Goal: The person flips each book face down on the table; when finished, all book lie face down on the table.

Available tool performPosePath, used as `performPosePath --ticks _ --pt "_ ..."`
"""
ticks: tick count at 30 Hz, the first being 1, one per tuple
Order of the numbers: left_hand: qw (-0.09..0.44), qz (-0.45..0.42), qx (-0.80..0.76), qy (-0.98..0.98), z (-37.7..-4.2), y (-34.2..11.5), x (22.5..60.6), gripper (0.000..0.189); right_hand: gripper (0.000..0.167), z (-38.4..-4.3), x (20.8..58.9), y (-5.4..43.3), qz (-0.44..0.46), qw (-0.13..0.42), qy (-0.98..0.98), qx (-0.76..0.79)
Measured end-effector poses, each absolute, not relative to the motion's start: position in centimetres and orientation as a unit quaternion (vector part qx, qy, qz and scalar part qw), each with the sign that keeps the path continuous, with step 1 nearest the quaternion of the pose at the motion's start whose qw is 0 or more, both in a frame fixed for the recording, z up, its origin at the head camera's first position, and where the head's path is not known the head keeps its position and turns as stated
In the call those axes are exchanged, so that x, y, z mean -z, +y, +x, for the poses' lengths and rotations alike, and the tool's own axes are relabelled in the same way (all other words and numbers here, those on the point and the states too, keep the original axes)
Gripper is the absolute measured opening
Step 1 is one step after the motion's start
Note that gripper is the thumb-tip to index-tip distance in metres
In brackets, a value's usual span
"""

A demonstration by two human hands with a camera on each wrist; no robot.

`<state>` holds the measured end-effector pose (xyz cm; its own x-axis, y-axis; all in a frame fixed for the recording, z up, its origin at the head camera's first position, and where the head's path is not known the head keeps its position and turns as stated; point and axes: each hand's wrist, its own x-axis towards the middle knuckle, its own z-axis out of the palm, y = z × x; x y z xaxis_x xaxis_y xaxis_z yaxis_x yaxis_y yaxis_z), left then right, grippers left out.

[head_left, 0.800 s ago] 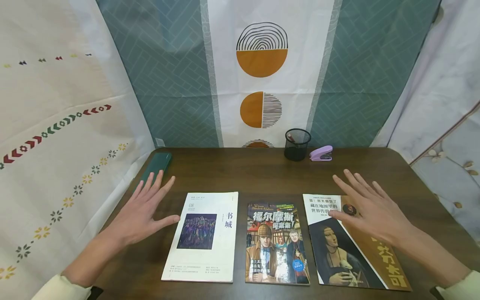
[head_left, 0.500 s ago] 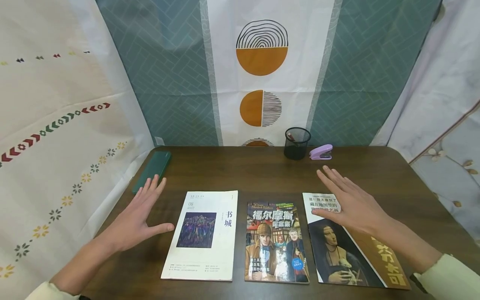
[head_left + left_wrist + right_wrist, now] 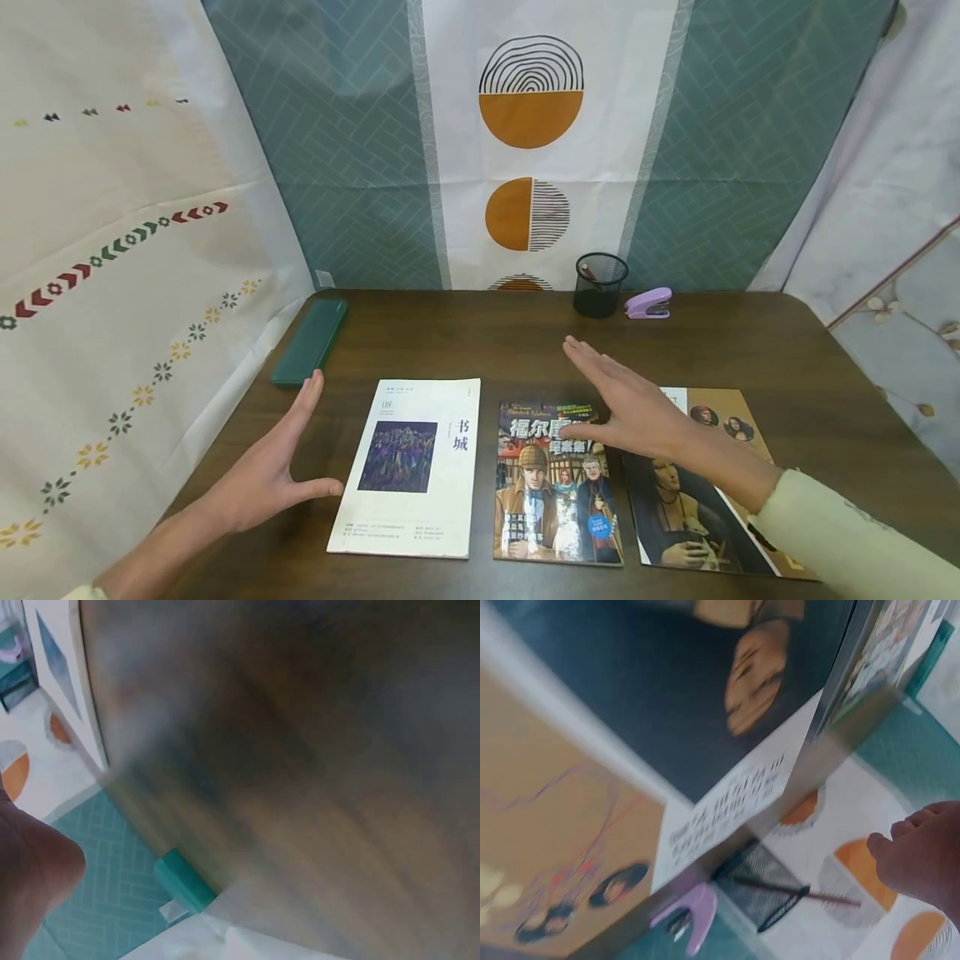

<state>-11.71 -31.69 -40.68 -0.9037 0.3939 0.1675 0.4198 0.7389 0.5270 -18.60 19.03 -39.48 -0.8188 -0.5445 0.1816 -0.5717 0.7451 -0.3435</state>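
Three books lie face up on a dark counter: a white book, a detective book and a painting-fronted book, long axes pointing away from the person. The left hand is nearest the white book, which lies to its right; the right hand is above the detective book's far right corner and the painting-fronted book. Each grip is empty, fingers straight, thumb well apart; neither appears to touch a book.
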Motion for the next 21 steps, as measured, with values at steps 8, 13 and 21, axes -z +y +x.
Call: performPosePath --ticks 8,13,21 --pt "-0.003 -0.220 0.293 -0.930 -10.1 -31.2 42.0 0.136 0.116 -19.5 40.8 15.4 0.311 -0.058 -0.903 -0.292" --pt "-0.018 -0.227 0.316 -0.921 -9.0 -30.8 43.2 0.142 0.117 -20.5 41.9 13.2 0.325 -0.111 -0.879 -0.331" --pt "-0.037 -0.238 0.322 -0.915 -7.8 -29.8 44.2 0.148 0.110 -21.9 43.3 10.2 0.340 -0.158 -0.861 -0.344"
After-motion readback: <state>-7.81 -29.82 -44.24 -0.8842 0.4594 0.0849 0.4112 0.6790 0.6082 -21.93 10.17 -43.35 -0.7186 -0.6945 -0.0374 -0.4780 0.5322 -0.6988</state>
